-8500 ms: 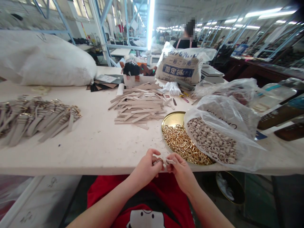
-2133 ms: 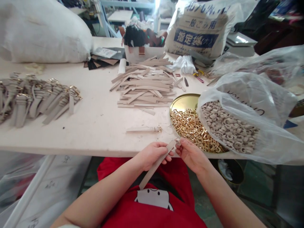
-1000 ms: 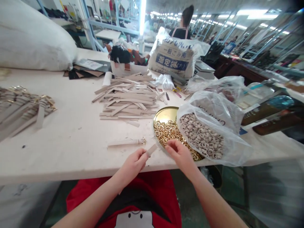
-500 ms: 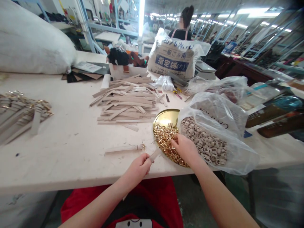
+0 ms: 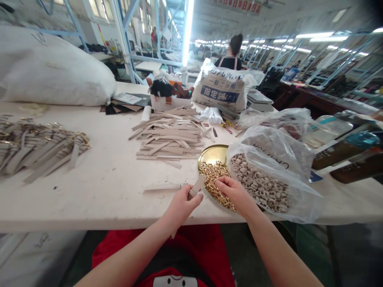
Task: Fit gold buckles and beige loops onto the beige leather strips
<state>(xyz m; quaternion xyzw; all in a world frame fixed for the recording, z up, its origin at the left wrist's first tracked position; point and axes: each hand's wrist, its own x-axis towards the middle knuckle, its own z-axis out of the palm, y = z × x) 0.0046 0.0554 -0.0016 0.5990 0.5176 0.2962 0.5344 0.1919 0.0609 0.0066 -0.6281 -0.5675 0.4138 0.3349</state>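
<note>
My left hand (image 5: 182,204) is closed round a grey-beige strap (image 5: 197,185), whose flat end sticks up past the fingers. My right hand (image 5: 235,191) is over the round gold tray (image 5: 214,151), thumb and fingertips pinched together; a small gold-coloured piece seems to be between them, too small to be sure. Heaped on the tray are gold metal buckles (image 5: 217,169). Just left of my left hand a single strap (image 5: 161,187) lies flat on the table. Touching the tray's right side, a clear plastic bag (image 5: 269,147) holds many small beige loops (image 5: 260,183).
A pile of loose strips (image 5: 170,133) lies mid-table, and straps with gold buckles (image 5: 50,147) are heaped at the left. Behind stand a large white sack (image 5: 56,71) and a printed bag (image 5: 221,89). Bottles (image 5: 344,151) lie at the right. A person (image 5: 230,56) is in the background.
The view has tilted up and turned left. My left hand has turned so the strap's end points upward. My right hand has lifted a little from the buckles, fingertips pinched.
</note>
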